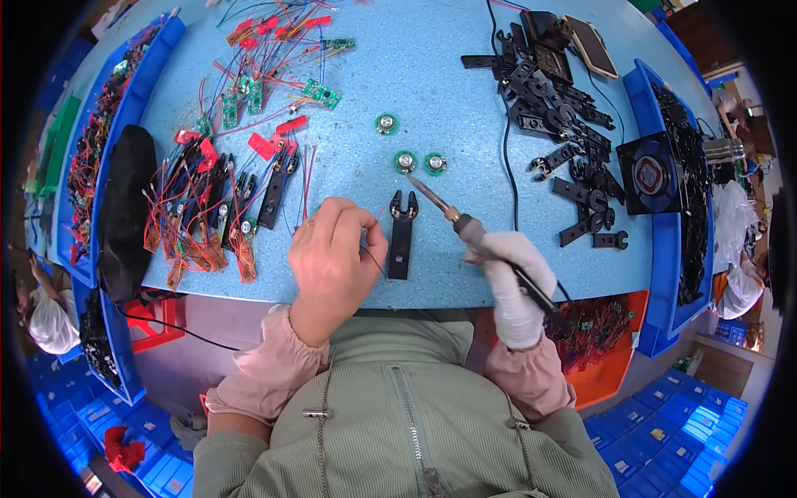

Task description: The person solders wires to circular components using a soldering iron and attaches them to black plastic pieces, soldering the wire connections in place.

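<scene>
My right hand [515, 286], in a white glove, is wrapped round the handle of a soldering iron [469, 228]. The iron's tip points up and left, at the lower edge of a small round metal part with a green rim [404, 162]; I cannot tell if they touch. Two similar round parts lie close by, one to the right [435, 163] and one farther off [386, 124]. Bare and closed in a pinch, my left hand [332, 261] has a thin dark wire [373, 258] at its fingertips. Between the hands a black forked plastic piece [400, 245] lies flat, prongs pointing away.
Green circuit boards with wires [320, 94] and wired black pieces [220, 195] lie left. Black plastic parts [548, 104] are heaped right, near a phone [590, 46] and a black square holder [652, 174]. Blue bins [124, 108] flank the table; a black cable [508, 158] crosses it.
</scene>
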Available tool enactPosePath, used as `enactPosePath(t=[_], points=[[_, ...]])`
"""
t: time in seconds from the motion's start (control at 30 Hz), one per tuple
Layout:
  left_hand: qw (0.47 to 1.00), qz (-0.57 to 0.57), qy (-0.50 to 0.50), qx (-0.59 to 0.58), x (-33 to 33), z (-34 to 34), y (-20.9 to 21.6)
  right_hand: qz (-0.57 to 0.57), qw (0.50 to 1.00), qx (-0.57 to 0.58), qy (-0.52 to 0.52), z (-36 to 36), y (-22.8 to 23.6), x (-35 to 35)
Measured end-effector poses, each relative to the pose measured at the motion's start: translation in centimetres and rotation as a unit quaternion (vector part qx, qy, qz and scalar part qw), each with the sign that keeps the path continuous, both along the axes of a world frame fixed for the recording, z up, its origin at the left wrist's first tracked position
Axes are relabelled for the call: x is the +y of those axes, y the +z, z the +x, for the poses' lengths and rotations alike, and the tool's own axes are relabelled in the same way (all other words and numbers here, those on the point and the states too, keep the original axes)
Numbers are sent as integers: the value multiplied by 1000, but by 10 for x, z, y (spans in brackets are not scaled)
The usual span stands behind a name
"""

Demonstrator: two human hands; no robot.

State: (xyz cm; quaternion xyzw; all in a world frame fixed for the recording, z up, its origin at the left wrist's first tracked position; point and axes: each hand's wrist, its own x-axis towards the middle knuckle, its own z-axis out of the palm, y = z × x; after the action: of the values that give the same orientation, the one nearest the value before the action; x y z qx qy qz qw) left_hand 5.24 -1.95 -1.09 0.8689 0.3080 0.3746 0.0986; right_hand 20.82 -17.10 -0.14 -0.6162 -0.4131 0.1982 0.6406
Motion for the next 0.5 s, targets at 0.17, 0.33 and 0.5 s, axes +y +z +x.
enactPosePath(t=[0.17, 0.33, 0.5], points=[[1000, 20, -18, -8, -3, 4, -5, -10, 997, 72, 25, 2, 6, -10], [999, 21, -28, -18, -3, 6, -5, -16, 997, 73, 30, -2, 7, -10], [999, 19, -25, -15, -3, 5, -5, -28, 996, 74, 26, -1, 5, -10]])
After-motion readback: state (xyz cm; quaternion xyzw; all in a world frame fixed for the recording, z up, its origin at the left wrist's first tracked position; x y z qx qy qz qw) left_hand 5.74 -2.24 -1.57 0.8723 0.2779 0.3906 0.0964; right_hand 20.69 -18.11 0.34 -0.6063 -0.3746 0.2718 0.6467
